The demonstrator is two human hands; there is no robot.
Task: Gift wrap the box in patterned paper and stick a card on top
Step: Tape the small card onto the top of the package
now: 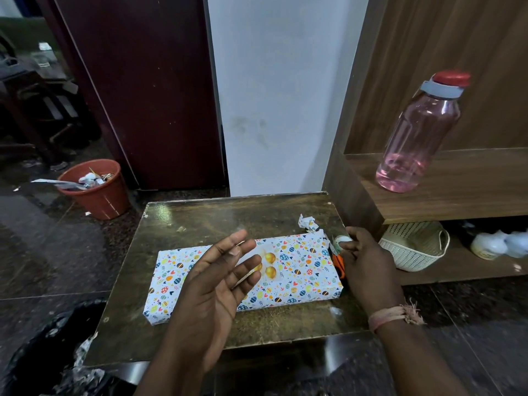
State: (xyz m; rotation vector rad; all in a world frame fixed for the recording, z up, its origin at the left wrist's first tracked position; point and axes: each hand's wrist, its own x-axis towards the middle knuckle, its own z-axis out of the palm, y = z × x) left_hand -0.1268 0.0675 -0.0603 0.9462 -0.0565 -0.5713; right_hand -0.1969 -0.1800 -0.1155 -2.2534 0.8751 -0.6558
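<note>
Left hand point(225, 278) spread open above box point(300, 278), holding nothing.
Box lying flat on table point(200, 221), fully papered, card point(267, 265) seemingly on top; right hand point(363, 255) fingering tape point(341, 241) beside box. Probably only fixing the card left.

Wrapped box point(300, 270) on table point(200, 221); scissors point(338, 262) right; bin point(97, 190) behind-left.

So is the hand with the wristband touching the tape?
Touching. The head view shows the right hand with its fingertips on the tape roll beside the wrapped box.
</note>
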